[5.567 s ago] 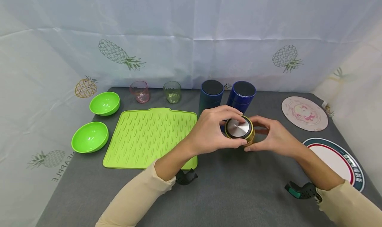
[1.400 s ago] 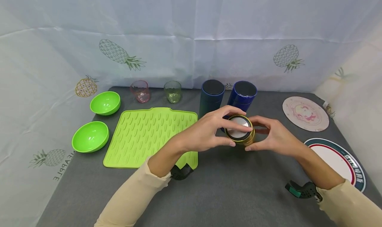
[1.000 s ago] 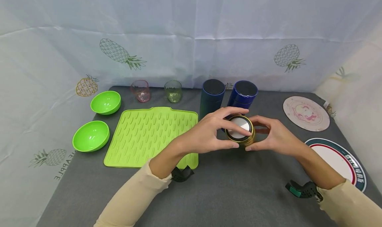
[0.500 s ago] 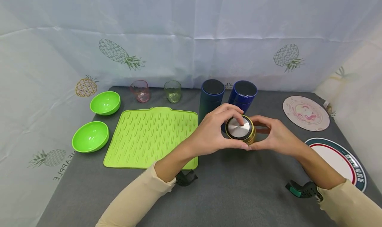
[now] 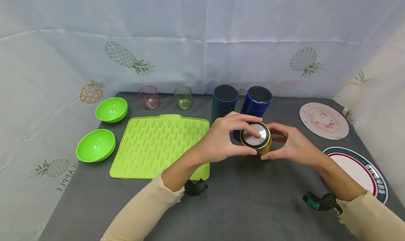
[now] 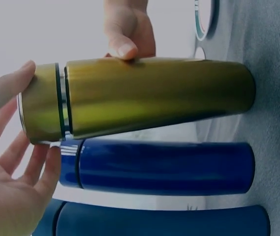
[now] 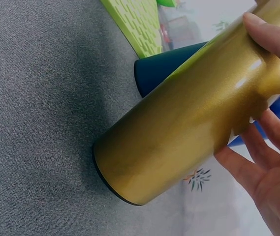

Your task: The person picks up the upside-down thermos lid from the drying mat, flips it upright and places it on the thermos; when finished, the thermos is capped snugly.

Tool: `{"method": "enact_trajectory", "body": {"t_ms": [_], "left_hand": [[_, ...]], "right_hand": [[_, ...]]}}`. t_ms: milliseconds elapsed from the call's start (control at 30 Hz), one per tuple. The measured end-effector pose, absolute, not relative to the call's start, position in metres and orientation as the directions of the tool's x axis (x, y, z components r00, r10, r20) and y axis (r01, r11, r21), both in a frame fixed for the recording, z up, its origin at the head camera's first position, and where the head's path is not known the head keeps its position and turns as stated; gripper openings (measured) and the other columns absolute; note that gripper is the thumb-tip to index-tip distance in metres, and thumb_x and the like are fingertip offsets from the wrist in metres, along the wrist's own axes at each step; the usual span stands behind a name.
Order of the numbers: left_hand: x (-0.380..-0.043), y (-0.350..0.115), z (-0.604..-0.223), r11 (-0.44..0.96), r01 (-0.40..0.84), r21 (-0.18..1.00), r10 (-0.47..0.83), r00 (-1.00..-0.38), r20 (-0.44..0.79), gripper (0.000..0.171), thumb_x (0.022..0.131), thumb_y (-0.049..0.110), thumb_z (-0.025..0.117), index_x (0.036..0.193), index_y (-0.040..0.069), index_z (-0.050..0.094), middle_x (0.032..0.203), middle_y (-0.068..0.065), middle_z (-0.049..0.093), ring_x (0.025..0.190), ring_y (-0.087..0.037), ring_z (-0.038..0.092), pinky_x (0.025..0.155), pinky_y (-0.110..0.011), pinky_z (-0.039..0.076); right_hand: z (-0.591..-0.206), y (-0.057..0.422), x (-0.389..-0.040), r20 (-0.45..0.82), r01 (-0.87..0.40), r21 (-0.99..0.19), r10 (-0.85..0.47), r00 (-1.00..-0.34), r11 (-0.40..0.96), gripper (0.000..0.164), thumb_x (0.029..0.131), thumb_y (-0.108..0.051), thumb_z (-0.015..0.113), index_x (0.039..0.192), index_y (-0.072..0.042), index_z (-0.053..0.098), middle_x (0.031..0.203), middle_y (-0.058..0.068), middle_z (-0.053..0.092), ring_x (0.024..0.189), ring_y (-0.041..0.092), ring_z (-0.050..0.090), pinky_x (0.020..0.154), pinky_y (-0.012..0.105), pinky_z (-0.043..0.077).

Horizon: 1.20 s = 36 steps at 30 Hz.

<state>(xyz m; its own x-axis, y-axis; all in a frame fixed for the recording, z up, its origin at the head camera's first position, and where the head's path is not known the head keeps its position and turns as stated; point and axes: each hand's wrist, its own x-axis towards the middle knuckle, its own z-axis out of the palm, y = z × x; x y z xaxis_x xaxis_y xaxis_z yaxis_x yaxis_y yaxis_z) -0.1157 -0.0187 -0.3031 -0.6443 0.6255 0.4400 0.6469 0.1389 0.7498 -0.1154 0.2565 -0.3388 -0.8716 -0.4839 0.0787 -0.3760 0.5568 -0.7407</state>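
Note:
A gold thermos [image 7: 189, 128] stands on the grey cloth or close over it, slightly tilted. My right hand [image 5: 289, 146] grips its body, thumb on the near side and fingers on the far side. My left hand [image 5: 219, 140] holds the gold lid [image 6: 44, 103], its thumb and fingers around the lid's side. One finger reaches over the silver top. In the left wrist view a narrow ring of bare metal [image 6: 64, 103] shows between lid and body. Just behind stand a shiny blue thermos [image 5: 257, 100] and a dark teal thermos [image 5: 224, 105].
Left of the hands lies a lime green ridged mat [image 5: 158, 146]. Two green bowls [image 5: 96, 146] sit at the far left. A pink glass [image 5: 148, 97] and a green glass [image 5: 182, 98] stand at the back. A round pink mat [image 5: 324, 121] and a white plate [image 5: 351, 169] lie at right.
My left hand's fingers have shifted back and forth around the lid; since half a second ago the index finger has straightened across its top. My right hand keeps its hold, almost unmoved.

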Motion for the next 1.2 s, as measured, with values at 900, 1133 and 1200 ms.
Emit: {"method": "enact_trajectory", "body": {"t_ms": [900,1133,1200], "left_hand": [[-0.101,0.000,-0.305,0.232,0.563,0.793,0.486,-0.773,0.407,0.050,0.072,0.030,0.094,0.108,0.018,0.062,0.125,0.000,0.050,0.117,-0.012,0.051,0.095,-0.019,0.051],[-0.104,0.000,-0.306,0.206,0.591,0.780,0.477,-0.756,0.448,0.044,0.071,0.026,0.095,0.104,0.015,0.067,0.121,-0.001,0.055,0.117,-0.012,0.053,0.093,-0.017,0.051],[-0.105,-0.002,-0.306,0.197,0.602,0.774,0.485,-0.746,0.456,0.042,0.072,0.025,0.094,0.104,0.015,0.069,0.124,0.000,0.058,0.119,-0.013,0.053,0.093,-0.018,0.050]], "right_hand": [[-0.338,0.257,-0.116,0.065,-0.361,-0.746,-0.479,-0.876,0.559,0.064,0.076,-0.014,0.090,0.132,-0.023,0.062,0.121,-0.010,0.067,0.114,-0.002,0.062,0.097,0.011,0.050],[-0.338,0.257,-0.116,0.077,-0.369,-0.748,-0.480,-0.874,0.551,0.067,0.074,-0.014,0.092,0.133,-0.024,0.062,0.121,-0.011,0.067,0.113,0.000,0.063,0.097,0.011,0.050],[-0.338,0.257,-0.116,0.081,-0.374,-0.746,-0.482,-0.872,0.551,0.068,0.073,-0.014,0.092,0.133,-0.024,0.062,0.121,-0.011,0.067,0.113,-0.001,0.062,0.097,0.011,0.050]]}}
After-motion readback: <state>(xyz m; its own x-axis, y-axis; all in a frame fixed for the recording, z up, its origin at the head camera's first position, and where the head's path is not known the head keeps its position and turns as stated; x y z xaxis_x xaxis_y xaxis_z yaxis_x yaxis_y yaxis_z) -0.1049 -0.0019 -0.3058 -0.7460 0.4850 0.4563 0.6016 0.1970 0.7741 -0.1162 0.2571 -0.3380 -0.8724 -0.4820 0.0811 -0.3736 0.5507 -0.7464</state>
